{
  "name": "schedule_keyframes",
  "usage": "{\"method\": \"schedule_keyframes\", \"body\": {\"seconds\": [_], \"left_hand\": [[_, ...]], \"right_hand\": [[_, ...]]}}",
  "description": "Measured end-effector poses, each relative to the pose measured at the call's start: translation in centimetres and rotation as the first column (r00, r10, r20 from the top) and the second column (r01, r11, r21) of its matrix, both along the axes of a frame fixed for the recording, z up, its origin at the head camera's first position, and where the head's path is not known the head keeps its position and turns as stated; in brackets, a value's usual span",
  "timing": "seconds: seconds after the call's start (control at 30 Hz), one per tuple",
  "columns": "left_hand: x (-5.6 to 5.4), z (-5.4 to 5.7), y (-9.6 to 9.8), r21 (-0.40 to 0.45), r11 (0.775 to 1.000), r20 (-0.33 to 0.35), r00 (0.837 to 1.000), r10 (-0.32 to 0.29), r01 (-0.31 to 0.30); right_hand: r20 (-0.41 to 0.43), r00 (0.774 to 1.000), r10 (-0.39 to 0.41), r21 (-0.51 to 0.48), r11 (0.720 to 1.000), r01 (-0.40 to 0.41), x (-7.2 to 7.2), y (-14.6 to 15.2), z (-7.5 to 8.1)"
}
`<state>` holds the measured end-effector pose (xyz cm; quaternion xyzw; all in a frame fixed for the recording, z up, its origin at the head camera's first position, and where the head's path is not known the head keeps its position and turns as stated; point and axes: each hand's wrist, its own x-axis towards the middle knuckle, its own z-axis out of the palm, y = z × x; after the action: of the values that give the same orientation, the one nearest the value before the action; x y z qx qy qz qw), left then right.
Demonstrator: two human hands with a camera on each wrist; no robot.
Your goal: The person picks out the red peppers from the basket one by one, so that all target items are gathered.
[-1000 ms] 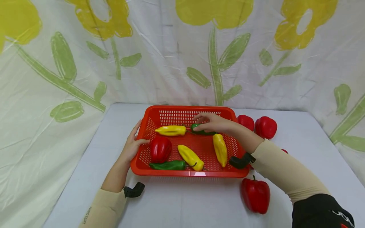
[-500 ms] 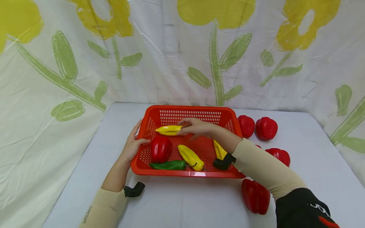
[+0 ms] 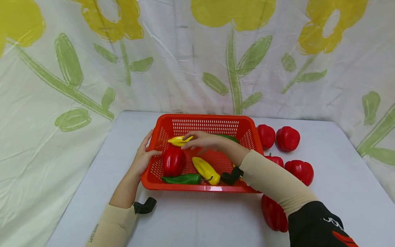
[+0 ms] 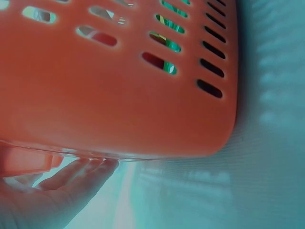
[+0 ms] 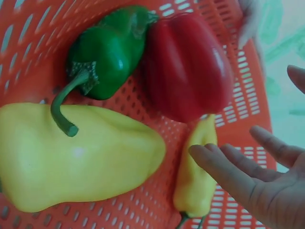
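Note:
My left hand [image 3: 142, 160] holds the left rim of a red plastic basket [image 3: 185, 187], thumb over the edge and fingers along the outside. Inside the basket, my right hand [image 3: 206, 142] hovers with loosely spread fingers over a yellow pepper [image 3: 176, 141] at the back left; its fingertips appear close to it in the right wrist view, contact cannot be told. A red bell pepper [image 3: 174, 161] sits at the left. In front lie a green pepper [image 3: 186, 179] and a second yellow pepper [image 3: 206, 170]. Another green pepper [image 3: 229, 137] is partly hidden behind my right arm.
Several red bell peppers [image 3: 288, 139] lie on the white table [image 3: 216, 219] right of the basket, one [image 3: 274, 213] near its front right corner, partly covered by my right sleeve. A white cloth with painted flowers [image 3: 172, 68] hangs behind.
My right hand has moved left inside the basket, from the green pepper at the back to the back-left yellow pepper. My left hand stays on the rim.

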<state>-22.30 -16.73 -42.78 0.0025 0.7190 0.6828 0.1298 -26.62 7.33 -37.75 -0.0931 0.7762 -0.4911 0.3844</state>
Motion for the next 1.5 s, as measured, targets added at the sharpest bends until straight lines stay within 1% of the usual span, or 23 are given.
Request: {"method": "schedule_keyframes", "body": {"seconds": [0.3,0.67,0.83,1.13,1.33,1.5], "left_hand": [[-0.1,-0.2,0.0,-0.004,1.0,0.005,1.0,0.002,-0.002],[0.0,-0.2,0.1,0.012,1.0,0.016,1.0,0.01,-0.01],[-0.1,-0.2,0.0,0.007,1.0,0.008,1.0,0.013,-0.013],[-0.3,-0.3,0.1,0.023,1.0,0.011,1.0,0.004,-0.005],[-0.1,-0.2,0.0,-0.001,1.0,0.001,1.0,0.008,-0.008],[0.0,-0.2,-0.1,-0.008,1.0,-0.002,1.0,0.006,-0.006]], "right_hand": [[0.009,0.999,0.046,0.093,0.995,-0.047,-0.2,-1.7,-1.1],[0.037,0.997,0.065,0.126,0.99,-0.069,-0.2,-2.8,-2.0],[0.041,0.994,0.105,0.145,0.983,-0.11,-0.2,-3.3,-2.5],[0.033,0.986,0.163,0.109,0.98,-0.166,-0.1,-4.6,-3.1],[0.017,0.982,0.19,0.073,0.979,-0.191,-0.3,-5.9,-3.6],[-0.013,0.981,0.193,0.091,0.977,-0.191,-0.3,-6.6,-3.8]]}}
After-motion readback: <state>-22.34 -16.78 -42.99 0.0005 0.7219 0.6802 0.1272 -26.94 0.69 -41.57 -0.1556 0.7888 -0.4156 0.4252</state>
